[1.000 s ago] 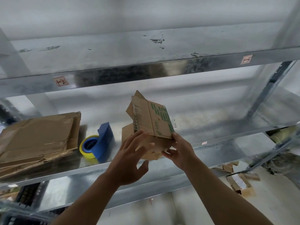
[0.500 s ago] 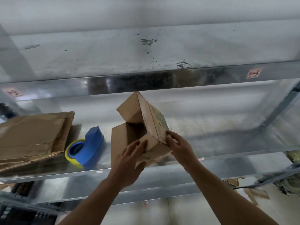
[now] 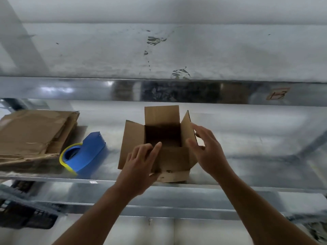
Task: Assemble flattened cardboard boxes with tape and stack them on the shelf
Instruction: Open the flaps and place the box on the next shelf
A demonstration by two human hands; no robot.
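A small cardboard box stands upright on the metal shelf near its front edge, its top open and its flaps standing up. My left hand rests on the box's near left corner, fingers lying over the near flap with the index finger reaching the opening. My right hand is at the right flap with fingers spread and fairly straight, touching its outer face. A blue and yellow tape dispenser lies on the shelf just left of the box.
A stack of flattened cardboard boxes lies at the shelf's left end. The upper shelf's beam runs close above the box. A dark crate sits below at the left. A diagonal brace crosses at the right.
The box, held tilted and half folded above the shelf before, now stands squared up on the shelf with its opening upward. Both hands moved from gripping it to resting against its flaps.
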